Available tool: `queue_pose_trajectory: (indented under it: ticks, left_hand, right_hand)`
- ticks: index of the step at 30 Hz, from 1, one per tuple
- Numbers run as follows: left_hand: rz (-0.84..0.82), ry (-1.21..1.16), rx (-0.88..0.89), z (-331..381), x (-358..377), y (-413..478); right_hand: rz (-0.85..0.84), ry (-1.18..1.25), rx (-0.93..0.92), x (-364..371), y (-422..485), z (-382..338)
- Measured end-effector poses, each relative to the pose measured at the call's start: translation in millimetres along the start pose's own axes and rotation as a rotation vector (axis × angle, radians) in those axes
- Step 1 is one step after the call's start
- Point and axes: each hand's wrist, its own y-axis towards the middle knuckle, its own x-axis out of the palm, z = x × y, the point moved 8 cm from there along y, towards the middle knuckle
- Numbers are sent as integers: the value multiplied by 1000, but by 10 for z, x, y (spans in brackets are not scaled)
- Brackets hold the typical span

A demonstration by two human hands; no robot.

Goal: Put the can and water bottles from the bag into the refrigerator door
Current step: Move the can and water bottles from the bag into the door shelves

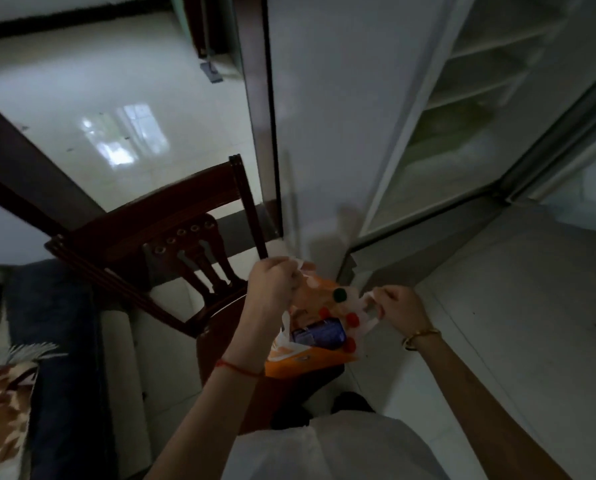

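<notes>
An orange and white plastic bag (300,363) sits on the seat of a dark wooden chair (171,237). My left hand (272,285) grips its left handle and my right hand (398,308) pinches its right handle, pulling the mouth apart. Inside lies a blue can (319,334) on its side, with red bottle caps (352,319) and a dark green cap (339,295) showing around it. The bottles' bodies are hidden in the bag. The refrigerator (462,126) stands open at the upper right, its white door (327,116) swung toward me.
A sofa with a dark blue cover (57,341) and a brown patterned cushion (2,407) fills the lower left. Shiny tiled floor (116,109) spreads behind the chair. A dark door frame (255,98) borders the fridge door. Pale floor (532,323) lies at right.
</notes>
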Motion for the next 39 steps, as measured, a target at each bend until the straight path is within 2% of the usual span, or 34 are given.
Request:
queue_pose_trajectory:
  ticks: [4, 11, 13, 15, 17, 22, 32, 35, 39]
  left_hand:
    - [-62, 19, -7, 98, 410, -82]
    - [-140, 90, -20, 200, 1207, -313]
    - [-175, 85, -28, 216, 1435, -385]
    - [-188, 74, -32, 236, 1660, -441]
    - [-183, 60, -18, 271, 1882, -489]
    - [-159, 27, 64, 324, 2367, -616]
    - [-158, -43, 101, 233, 3345, -802]
    - [-181, -28, 92, 238, 3641, -772]
    - [-230, -24, 64, 274, 3992, -685]
  right_hand:
    - [17, 44, 48, -283, -66, 184]
    - [-26, -128, 78, -775, -136, 626]
    - [11, -236, 17, -971, -127, 750]
    - [75, -356, -100, -1213, -126, 787]
    - [69, -385, -240, -1376, -111, 764]
    - [-260, -472, -319, -1426, -68, 1003]
    - [-532, -731, -411, -1972, 121, 1584]
    - [-496, -704, -414, -2260, 170, 1714]
    - [-377, -422, -353, -2712, 204, 1861]
